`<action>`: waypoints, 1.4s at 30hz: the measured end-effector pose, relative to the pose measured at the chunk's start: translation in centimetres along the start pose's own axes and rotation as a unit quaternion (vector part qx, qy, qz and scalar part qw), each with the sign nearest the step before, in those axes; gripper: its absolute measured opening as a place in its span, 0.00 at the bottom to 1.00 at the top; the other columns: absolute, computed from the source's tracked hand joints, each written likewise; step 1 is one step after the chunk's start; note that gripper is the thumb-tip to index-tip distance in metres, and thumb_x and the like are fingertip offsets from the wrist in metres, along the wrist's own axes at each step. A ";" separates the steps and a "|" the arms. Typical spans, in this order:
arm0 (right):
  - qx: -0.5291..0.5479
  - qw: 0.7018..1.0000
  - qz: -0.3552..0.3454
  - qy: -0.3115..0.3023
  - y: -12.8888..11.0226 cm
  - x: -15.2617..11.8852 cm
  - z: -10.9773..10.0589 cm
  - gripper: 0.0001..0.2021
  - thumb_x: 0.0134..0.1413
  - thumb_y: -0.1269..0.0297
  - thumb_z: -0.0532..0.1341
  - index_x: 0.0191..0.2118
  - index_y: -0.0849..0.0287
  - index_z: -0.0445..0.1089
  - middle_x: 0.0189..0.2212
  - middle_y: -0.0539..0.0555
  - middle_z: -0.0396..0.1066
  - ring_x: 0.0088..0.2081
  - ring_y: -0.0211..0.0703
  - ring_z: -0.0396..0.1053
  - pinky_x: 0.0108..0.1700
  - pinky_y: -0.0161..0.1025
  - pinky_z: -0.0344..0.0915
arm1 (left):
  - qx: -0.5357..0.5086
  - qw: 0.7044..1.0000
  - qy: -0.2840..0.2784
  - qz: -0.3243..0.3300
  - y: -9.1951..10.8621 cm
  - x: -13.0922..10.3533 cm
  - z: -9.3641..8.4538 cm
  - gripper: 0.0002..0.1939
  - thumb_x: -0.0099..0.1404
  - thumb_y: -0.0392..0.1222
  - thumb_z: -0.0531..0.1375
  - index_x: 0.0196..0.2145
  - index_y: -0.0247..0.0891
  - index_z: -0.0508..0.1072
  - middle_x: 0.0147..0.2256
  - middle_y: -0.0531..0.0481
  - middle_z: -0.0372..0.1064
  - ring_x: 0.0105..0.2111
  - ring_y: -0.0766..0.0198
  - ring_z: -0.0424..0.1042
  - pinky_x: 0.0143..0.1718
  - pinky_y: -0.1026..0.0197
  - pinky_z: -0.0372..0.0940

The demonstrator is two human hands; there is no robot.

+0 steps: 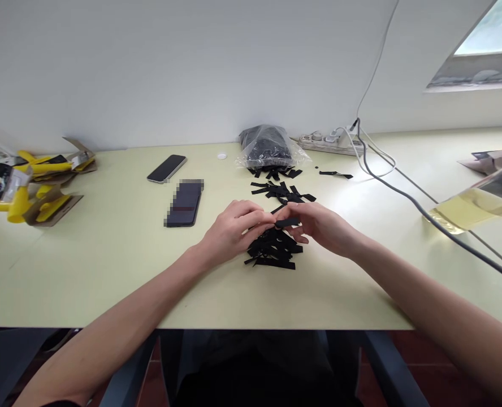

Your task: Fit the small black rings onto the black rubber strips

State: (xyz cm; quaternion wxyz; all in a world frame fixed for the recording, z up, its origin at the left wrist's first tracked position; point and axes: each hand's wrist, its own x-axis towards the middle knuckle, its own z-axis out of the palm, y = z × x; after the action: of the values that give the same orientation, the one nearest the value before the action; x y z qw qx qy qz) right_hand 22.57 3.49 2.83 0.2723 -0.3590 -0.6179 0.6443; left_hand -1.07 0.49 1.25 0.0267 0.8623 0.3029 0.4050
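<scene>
Strip (pixel 288 223) looks light and limp, best pinched by an end; left hand (pixel 239 228) pinches it, right hand (pixel 319 224) curls around, grip unclear, pile (pixel 275 249) beneath.

Tabletop (pixel 107 271), pale yellow-green, unpatterned; wall (pixel 149 68), plain greyish white. Strips (pixel 274 263), uniformly black. Bag (pixel 272 148), clear, its contents dark, probably black, though the plastic blurs the tone. Upper phone (pixel 167 168), black screen with a silvery edge; lower phone (pixel 184 206), dark throughout. Power strip (pixel 331 145), off-white. Thick cable (pixel 420 209), dark grey; wall cord (pixel 378 59), whitish. Objects at far left (pixel 20 203), bright yellow with black, beside brown card (pixel 60 212). Bottle contents (pixel 471 210), translucent pale yellow. Floor (pixel 433 379), dark red with thin lines.
</scene>
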 end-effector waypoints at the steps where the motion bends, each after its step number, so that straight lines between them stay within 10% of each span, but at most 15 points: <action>1: 0.019 1.000 0.007 -0.007 -0.1 0.0 -0.1 0.18 0.66 0.51 0.58 0.36 0.60 0.76 0.33 0.54 0.69 0.26 0.36 0.59 0.26 0.37 0.58 | -0.002 1.000 0.007 0.010 0.1 0.0 0.0 0.06 0.74 0.37 0.60 0.45 0.42 0.76 0.40 0.48 0.75 0.42 0.63 0.74 0.46 0.59 0.69; 13: -0.086 0.995 -0.042 -0.026 0.2 -0.3 -0.1 0.18 0.63 0.48 0.65 0.33 0.59 0.71 0.22 0.46 0.60 0.23 0.33 0.61 0.23 0.33 0.55 | -0.006 1.000 -0.002 -0.016 0.4 0.1 -0.1 0.08 0.74 0.40 0.60 0.50 0.41 0.71 0.42 0.47 0.75 0.39 0.63 0.74 0.46 0.57 0.68; 21: -0.082 0.994 -0.057 0.039 0.4 -0.1 0.8 0.21 0.60 0.45 0.66 0.30 0.60 0.70 0.20 0.48 0.65 0.21 0.34 0.62 0.21 0.32 0.59 | 0.034 0.990 -0.057 0.122 1.0 0.1 0.7 0.09 0.72 0.46 0.60 0.42 0.39 0.79 0.28 0.51 0.69 0.27 0.65 0.68 0.31 0.61 0.64; 31: -0.119 0.990 -0.063 0.051 0.5 -0.1 0.8 0.21 0.64 0.44 0.63 0.32 0.59 0.71 0.25 0.51 0.68 0.24 0.35 0.65 0.22 0.32 0.61 | -0.002 1.000 -0.005 -0.030 0.3 -0.4 0.8 0.13 0.74 0.38 0.59 0.54 0.36 0.76 0.29 0.52 0.73 0.28 0.68 0.69 0.34 0.64 0.65; 42: -0.242 0.957 -0.151 0.048 0.8 -0.3 1.3 0.12 0.68 0.57 0.60 0.39 0.59 0.76 0.27 0.51 0.71 0.26 0.36 0.65 0.27 0.35 0.62 | -0.067 0.988 -0.016 -0.137 0.6 -0.2 0.8 0.08 0.72 0.37 0.61 0.42 0.37 0.82 0.36 0.49 0.80 0.34 0.65 0.76 0.36 0.64 0.68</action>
State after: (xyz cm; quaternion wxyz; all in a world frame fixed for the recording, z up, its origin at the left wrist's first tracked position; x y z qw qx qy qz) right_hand 21.82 2.39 2.05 0.3005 -0.3469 -0.7890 0.4085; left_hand -0.25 0.02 0.75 0.1447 0.8153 0.3902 0.4026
